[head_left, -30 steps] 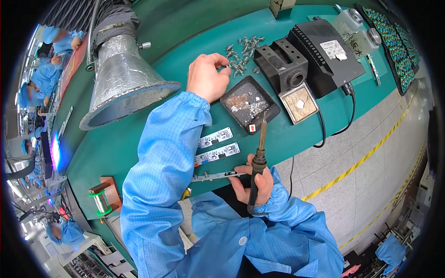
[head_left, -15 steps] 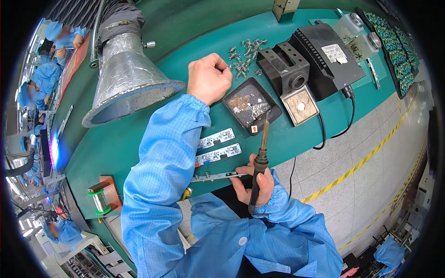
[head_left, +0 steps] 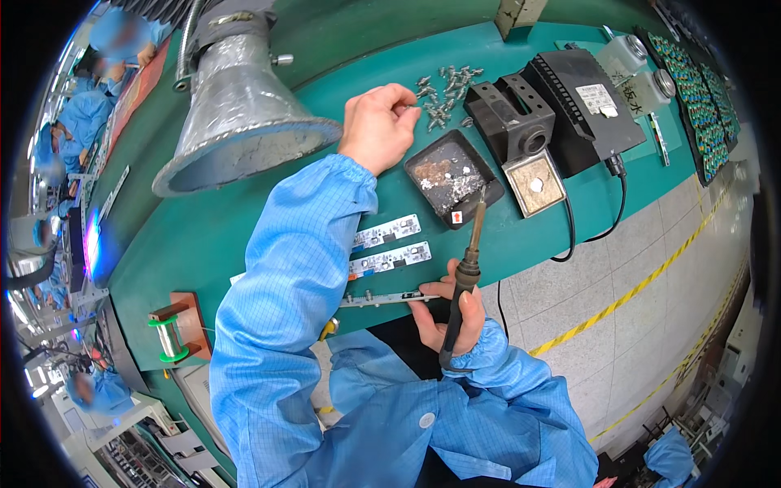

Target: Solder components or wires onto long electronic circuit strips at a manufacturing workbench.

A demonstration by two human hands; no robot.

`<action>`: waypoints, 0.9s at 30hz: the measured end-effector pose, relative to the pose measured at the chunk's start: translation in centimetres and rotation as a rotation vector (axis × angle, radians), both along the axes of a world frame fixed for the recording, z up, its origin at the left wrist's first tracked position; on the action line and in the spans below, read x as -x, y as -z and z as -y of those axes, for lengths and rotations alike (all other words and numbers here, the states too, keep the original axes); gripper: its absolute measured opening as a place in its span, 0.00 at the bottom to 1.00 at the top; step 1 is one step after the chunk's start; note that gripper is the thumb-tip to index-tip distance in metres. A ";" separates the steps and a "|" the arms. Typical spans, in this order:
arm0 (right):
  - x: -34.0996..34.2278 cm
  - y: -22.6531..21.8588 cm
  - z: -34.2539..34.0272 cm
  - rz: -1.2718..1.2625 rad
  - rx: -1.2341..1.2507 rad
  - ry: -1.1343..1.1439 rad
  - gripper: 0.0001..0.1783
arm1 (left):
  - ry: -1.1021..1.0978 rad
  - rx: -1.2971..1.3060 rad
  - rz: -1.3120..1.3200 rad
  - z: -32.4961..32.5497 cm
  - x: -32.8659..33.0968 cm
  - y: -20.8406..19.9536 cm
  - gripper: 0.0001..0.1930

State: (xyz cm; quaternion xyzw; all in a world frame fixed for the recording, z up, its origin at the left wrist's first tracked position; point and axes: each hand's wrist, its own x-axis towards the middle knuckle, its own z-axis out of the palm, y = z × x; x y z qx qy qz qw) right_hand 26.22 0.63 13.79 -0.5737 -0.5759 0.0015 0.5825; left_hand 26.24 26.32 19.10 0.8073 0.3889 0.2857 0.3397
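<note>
My right hand (head_left: 460, 319) grips a soldering iron (head_left: 468, 272) by its dark handle, the tip pointing up and away. Its fingertips also hold the end of a narrow circuit board (head_left: 382, 299), seen edge-on with small parts standing up from it. My left hand (head_left: 379, 126) reaches forward with its fingers curled together, right beside a loose pile of small metal parts (head_left: 446, 93). Whatever lies between those fingertips is too small to make out. Two white circuit boards (head_left: 399, 259) lie on the green mat, partly covered by my left sleeve.
A black tray (head_left: 447, 183) with solder residue sits beyond the iron's tip. Behind it stand an iron holder with a sponge tray (head_left: 535, 187) and a black soldering station (head_left: 582, 106). A foil-wrapped fume funnel (head_left: 236, 122) hangs at left; a solder spool (head_left: 168, 339) stands near left.
My left hand stays by the metal parts, its fingertips shifting slightly against the pile. My right hand still holds the iron and board. The whole view has shifted a little.
</note>
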 end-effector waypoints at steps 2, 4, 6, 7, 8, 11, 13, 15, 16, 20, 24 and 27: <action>0.1 0.0 -0.1 0.003 -0.004 0.008 0.54 | 0.060 -0.132 0.056 -0.2 0.2 0.4 0.05; 0.2 -0.3 -0.2 0.010 -0.001 0.011 0.54 | 0.050 -0.117 -0.011 -0.4 0.4 0.4 0.06; 0.3 -0.5 -0.3 0.021 0.000 0.018 0.53 | 0.044 -0.102 -0.073 -0.6 0.6 0.1 0.08; 0.3 -0.4 -0.3 0.028 -0.001 0.019 0.53 | 0.045 -0.039 -0.099 -0.7 0.7 -0.1 0.07; 0.3 -0.4 -0.3 0.035 -0.003 0.019 0.53 | 0.047 0.025 -0.125 -0.8 0.7 -0.3 0.06; 0.4 -0.1 -0.4 0.020 0.002 0.006 0.53 | -0.008 0.054 -0.059 -0.5 0.9 0.0 0.05; 0.5 0.0 -0.4 0.025 -0.004 0.006 0.53 | 0.046 -0.205 -0.002 0.2 1.4 -0.1 0.05; 0.2 0.1 -0.5 0.029 -0.011 0.011 0.53 | 0.146 -0.438 -0.016 1.8 2.1 -0.5 0.08; 0.1 0.0 -0.5 0.026 -0.013 0.016 0.53 | 0.147 -0.440 -0.013 2.9 2.6 -0.8 0.08; 0.2 0.2 -0.2 0.025 -0.015 0.034 0.53 | 0.085 -0.548 -0.175 5.2 4.3 -2.1 0.10; 0.4 -0.2 -0.4 0.036 0.010 0.040 0.53 | -0.014 -0.514 -0.555 3.7 4.2 -1.4 0.08; 0.8 0.0 0.0 0.024 -0.010 0.025 0.53 | -0.016 -0.494 -0.630 3.4 3.6 -1.0 0.07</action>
